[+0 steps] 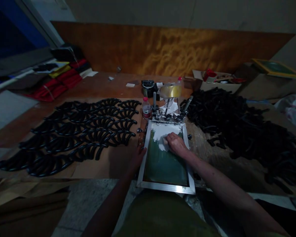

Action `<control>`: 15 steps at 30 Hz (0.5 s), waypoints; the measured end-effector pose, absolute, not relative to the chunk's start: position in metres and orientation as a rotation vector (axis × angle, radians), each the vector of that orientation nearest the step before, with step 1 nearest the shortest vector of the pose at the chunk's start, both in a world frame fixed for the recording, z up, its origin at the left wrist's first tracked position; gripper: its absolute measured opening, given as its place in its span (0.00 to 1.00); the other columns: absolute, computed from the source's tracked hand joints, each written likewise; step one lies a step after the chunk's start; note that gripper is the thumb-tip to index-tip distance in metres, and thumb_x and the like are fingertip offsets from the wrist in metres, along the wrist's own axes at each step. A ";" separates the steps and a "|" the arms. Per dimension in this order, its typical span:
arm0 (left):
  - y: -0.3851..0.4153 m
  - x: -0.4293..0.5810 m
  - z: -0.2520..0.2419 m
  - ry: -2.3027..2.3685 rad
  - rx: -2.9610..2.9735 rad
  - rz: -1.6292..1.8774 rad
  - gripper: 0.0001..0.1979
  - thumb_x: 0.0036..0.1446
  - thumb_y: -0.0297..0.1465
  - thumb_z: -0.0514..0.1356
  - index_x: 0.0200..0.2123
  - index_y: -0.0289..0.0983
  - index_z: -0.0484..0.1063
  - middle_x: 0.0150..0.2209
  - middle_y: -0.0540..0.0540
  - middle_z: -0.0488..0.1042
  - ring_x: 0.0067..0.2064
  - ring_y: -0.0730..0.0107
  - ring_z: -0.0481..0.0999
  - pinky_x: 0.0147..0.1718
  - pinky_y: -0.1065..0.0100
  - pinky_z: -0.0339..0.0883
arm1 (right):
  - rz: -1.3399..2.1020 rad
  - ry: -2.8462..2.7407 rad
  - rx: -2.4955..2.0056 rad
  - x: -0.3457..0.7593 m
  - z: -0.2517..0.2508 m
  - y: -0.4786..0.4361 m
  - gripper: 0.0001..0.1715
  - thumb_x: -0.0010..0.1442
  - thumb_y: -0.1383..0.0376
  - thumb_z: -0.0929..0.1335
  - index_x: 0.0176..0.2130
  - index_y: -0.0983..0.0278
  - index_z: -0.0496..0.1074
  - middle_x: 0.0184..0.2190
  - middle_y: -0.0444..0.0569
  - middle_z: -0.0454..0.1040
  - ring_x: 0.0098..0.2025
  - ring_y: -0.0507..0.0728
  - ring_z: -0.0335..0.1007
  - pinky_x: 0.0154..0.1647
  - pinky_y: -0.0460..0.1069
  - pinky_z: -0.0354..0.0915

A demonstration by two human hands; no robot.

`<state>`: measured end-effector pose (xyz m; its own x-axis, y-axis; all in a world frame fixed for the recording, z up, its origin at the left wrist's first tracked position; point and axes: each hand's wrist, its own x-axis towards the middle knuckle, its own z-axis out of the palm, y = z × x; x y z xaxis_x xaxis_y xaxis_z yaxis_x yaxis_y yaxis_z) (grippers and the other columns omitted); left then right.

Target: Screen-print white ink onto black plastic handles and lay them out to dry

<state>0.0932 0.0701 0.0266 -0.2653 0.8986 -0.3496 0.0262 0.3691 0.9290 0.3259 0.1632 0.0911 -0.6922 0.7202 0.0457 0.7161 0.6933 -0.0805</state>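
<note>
A silver-framed printing screen (167, 168) with green mesh lies before me, white ink (169, 130) smeared across its far part. My right hand (175, 144) is closed over the mesh, pinching a small pale scraper (165, 143) that touches the ink; its exact shape is partly hidden by the fingers. Beside the screen's left rail is my left hand (139, 157), thumb toward the frame edge. Its other fingers are lost in shadow and behind the frame. A metal hinge clamp (167, 118) with upright rods holds the screen's far end.
Rows of curved black pieces (81, 131) lie on cardboard at left. A large heap of black pieces (236, 128) covers the right side. Past the screen stand a red-capped bottle (146, 110), an ink tub (148, 88), a tape roll (171, 91) and an open carton (218, 86).
</note>
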 end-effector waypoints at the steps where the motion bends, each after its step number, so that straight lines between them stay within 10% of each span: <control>1: 0.070 0.093 0.026 1.594 0.848 1.071 0.25 0.54 0.43 0.62 0.52 0.37 0.72 0.53 0.38 0.77 0.54 0.52 0.76 0.53 0.54 0.69 | 0.100 -2.866 -1.088 0.330 0.091 0.157 0.12 0.57 0.75 0.63 0.40 0.68 0.72 0.39 0.59 0.74 0.44 0.62 0.66 0.46 0.53 0.62; 15: 0.069 0.100 0.057 1.605 0.803 1.165 0.15 0.50 0.37 0.64 0.42 0.41 0.75 0.46 0.40 0.80 0.49 0.51 0.78 0.44 0.59 0.71 | 0.276 -2.730 -0.865 0.349 0.086 0.147 0.15 0.58 0.76 0.62 0.42 0.67 0.73 0.39 0.57 0.72 0.44 0.62 0.64 0.47 0.54 0.63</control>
<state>0.0996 0.0688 0.0575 -0.3221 0.8919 -0.3175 -0.0253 0.3272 0.9446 0.3493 0.1469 0.0858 -0.7875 0.5860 0.1911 0.5358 0.8041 -0.2578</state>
